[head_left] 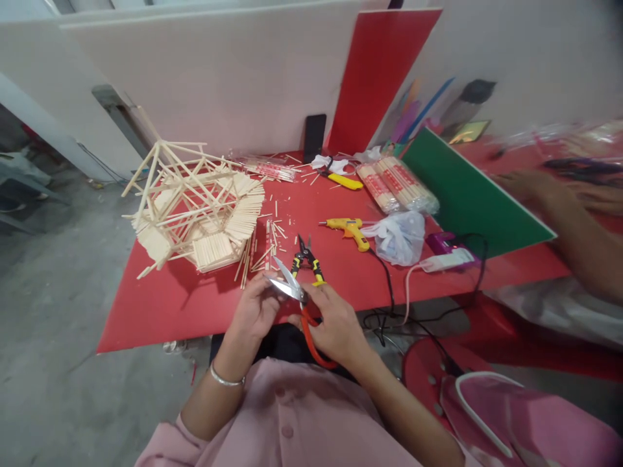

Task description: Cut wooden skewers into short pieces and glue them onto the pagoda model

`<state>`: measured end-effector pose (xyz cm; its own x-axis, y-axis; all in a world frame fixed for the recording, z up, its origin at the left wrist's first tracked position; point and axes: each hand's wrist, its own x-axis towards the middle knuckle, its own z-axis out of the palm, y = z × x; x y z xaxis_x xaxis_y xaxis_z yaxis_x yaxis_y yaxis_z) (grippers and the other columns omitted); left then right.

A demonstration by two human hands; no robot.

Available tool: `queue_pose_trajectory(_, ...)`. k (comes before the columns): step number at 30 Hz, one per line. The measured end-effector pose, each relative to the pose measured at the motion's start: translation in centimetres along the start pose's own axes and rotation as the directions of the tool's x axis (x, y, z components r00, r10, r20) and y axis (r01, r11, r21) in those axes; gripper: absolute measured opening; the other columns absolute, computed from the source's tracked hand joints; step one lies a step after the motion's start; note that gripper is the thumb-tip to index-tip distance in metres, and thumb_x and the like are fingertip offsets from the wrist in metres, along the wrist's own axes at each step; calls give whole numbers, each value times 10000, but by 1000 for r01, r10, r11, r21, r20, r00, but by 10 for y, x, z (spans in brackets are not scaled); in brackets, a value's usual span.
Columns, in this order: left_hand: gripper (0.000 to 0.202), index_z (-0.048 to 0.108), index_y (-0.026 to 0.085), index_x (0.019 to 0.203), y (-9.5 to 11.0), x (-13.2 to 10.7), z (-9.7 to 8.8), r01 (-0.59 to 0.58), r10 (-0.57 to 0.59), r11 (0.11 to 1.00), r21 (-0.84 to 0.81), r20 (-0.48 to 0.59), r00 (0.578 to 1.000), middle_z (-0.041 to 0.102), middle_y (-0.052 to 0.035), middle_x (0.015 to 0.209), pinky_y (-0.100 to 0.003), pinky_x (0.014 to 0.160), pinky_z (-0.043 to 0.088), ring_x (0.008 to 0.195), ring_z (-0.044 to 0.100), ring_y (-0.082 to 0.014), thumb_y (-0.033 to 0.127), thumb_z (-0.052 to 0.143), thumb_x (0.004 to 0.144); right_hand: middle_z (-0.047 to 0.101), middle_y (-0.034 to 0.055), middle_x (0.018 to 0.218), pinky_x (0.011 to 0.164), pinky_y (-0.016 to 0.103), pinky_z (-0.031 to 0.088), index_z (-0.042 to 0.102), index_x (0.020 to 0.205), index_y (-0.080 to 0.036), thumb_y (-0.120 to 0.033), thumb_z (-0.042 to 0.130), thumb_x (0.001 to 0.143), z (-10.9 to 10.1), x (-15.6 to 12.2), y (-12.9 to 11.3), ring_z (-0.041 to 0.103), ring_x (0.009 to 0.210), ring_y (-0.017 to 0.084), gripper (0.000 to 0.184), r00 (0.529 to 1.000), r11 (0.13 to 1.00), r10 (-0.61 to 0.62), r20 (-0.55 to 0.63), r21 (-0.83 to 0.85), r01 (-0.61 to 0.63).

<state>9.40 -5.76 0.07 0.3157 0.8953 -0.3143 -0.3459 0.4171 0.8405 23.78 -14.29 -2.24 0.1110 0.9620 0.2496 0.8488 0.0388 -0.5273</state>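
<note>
My right hand (337,327) is wrapped round the orange handles of a pair of scissors (291,287), whose blades stand apart and point left. By the blade tips, my left hand (256,308) is closed in a pinch; what it holds, if anything, is too small to make out. Just beyond the scissors, black-and-yellow pliers (305,255) lie on the red table (195,318) with their jaws spread. To the left stands a model built of thin wooden sticks (195,214), with slatted panels round its base. Loose cut sticks (276,230) are scattered beside it.
A yellow glue gun (348,228), its cable hanging off the front edge, lies right of the pliers. Behind it are bagged stick bundles (399,185), a white plastic bag (400,239) and a yellow-handled cutter (344,180). A green board (472,194) separates off another person's arm (574,220).
</note>
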Motion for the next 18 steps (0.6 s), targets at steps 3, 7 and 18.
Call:
queue_pose_trajectory(3,20,647,176,700,-4,-1,-4,-45,45,999,0,27,999,624,-29,712,-246,629,481,655,564,-139,174,665,691,627,105,944,738,351,513,581,1247,-187,-530,576,874,1,0,0,620,860,244,507,1000,1000,5,15,-5,-5)
queue_pose_trajectory(7,74,641,168,682,-11,8,-8,-23,25,998,-67,31,999,603,-23,666,-239,582,472,619,552,-132,224,682,709,648,110,980,758,359,511,583,1242,-184,-548,579,868,2,0,-4,625,871,240,522,998,998,45,47,40,-47)
queue_pose_trajectory(18,166,677,170,842,-22,14,-28,-241,219,964,114,181,959,664,-64,833,-297,695,523,748,621,-179,210,753,700,694,91,981,757,310,478,624,1165,-205,-507,611,852,4,3,-13,654,897,228,435,990,991,125,60,40,-127)
